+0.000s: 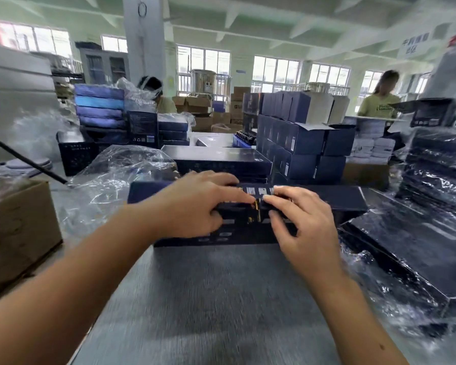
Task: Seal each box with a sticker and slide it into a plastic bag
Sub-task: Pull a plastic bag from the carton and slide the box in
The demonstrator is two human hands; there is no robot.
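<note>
A flat dark blue box [327,200] lies across the grey table [208,299] in front of me. A black and gold sticker [256,216] sits over the box's near top edge, at its middle. My left hand [192,206] rests on the box left of the sticker, fingers laid over the top and thumb on the front face. My right hand [306,225] mirrors it on the right, fingertips pressing beside the sticker at the edge. The two index fingertips almost meet above the sticker. Crumpled clear plastic bags [111,175] lie to the left.
Bagged dark boxes [411,248] lie at my right, with a taller wrapped stack [437,164] behind. More flat boxes [221,159] and small blue cartons [300,143] stand beyond. A cardboard carton [16,227] stands at left. Two people work at the back.
</note>
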